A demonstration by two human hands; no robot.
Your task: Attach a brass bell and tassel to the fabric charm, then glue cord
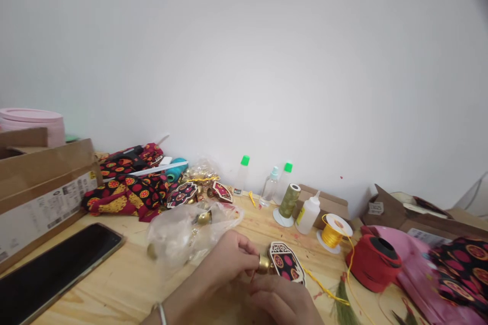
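My left hand (227, 262), with a bracelet on its wrist, pinches a small gold bell (264, 264) between thumb and fingertips. Just below it, my right hand (281, 300) is closed with curled fingers; a bit of red string shows at its fingertips, though what it grips is mostly hidden. Beside the bell lies a pendant (286, 262) with a pale wooden frame and dark floral fabric. Yellow cord (324, 289) runs from the pendant to the right, near an olive tassel (343, 300).
A clear plastic bag (179, 233) with gold bells lies left of my hands, beyond a phone (64, 269). Behind stand a glue bottle (308, 214), an olive thread spool (290, 201) and a yellow cord spool (331, 237). A red thread cone (375, 264) and cardboard box (46, 188) flank the table.
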